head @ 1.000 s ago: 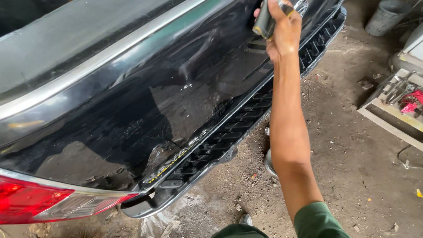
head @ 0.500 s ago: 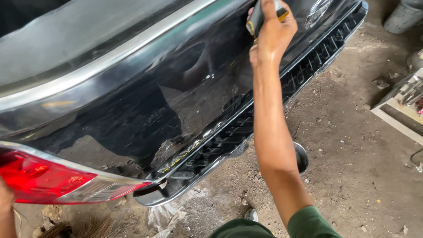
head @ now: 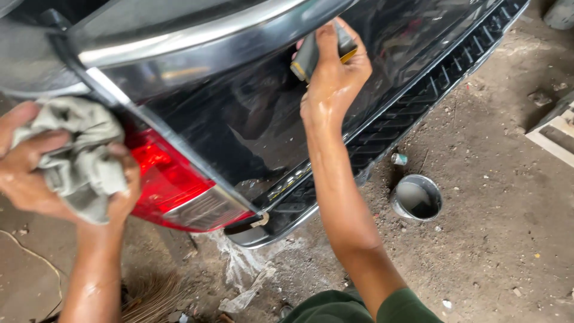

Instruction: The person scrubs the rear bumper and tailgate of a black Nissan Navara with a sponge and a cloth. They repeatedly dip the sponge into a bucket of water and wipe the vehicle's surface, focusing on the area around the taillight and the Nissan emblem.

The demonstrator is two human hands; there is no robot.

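Observation:
My right hand (head: 335,78) grips a grey sanding block (head: 310,55) with a yellow edge and presses it against the glossy black rear panel (head: 251,119) of a car, just under its chrome strip (head: 197,36). My left hand (head: 54,173) is at the left edge, bunched around a crumpled grey rag (head: 81,158), close to the red tail light (head: 170,179) and apart from the panel. The black ribbed rear bumper (head: 418,101) runs diagonally below the panel.
A small round metal can (head: 417,197) with grey liquid stands on the dirt floor right of my forearm, a little capped object (head: 399,158) beside it. Crumpled clear plastic (head: 245,281) lies under the bumper corner. A pale wooden frame (head: 556,134) sits at the right edge.
The view has swung left, so the tail light is now central. My left hand with the rag has come into view. My right hand stays on the panel with the block.

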